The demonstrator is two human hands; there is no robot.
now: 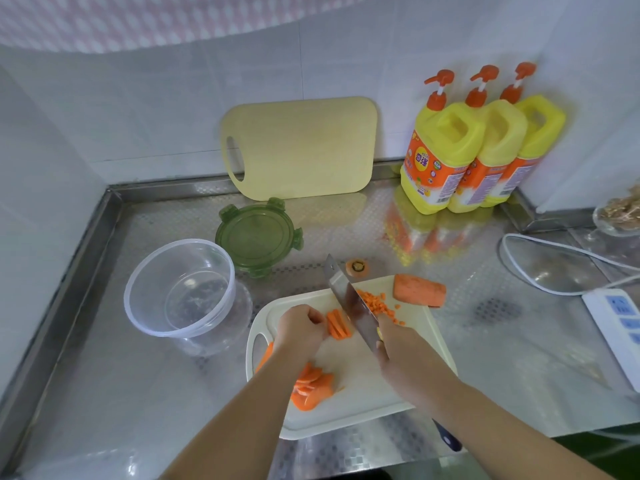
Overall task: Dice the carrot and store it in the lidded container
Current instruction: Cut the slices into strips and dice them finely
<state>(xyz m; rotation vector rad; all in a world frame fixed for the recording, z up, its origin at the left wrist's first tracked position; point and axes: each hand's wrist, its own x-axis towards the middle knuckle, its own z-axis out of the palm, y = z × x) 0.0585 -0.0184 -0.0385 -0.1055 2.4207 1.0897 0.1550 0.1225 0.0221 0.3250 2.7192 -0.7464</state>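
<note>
On the white cutting board [408, 386] my left hand [301, 329] presses curled fingers down on a bundle of carrot sticks [338, 323]. My right hand [398, 344] grips a cleaver [349, 299], its blade standing at the right end of the sticks. A pile of diced carrot [375, 303] lies just right of the blade. Carrot slices [310, 388] sit at the board's near left, under my left forearm. A large carrot chunk [419, 289] rests at the board's far right corner. The clear round container [180, 292] stands empty left of the board, its green lid [258, 237] lying behind it.
A carrot top [357, 267] lies on the steel counter beyond the board. A yellow cutting board [301, 148] leans on the tiled wall. Three yellow detergent bottles [478, 147] stand at the back right. A white power strip [620, 327] and cable lie at the right edge.
</note>
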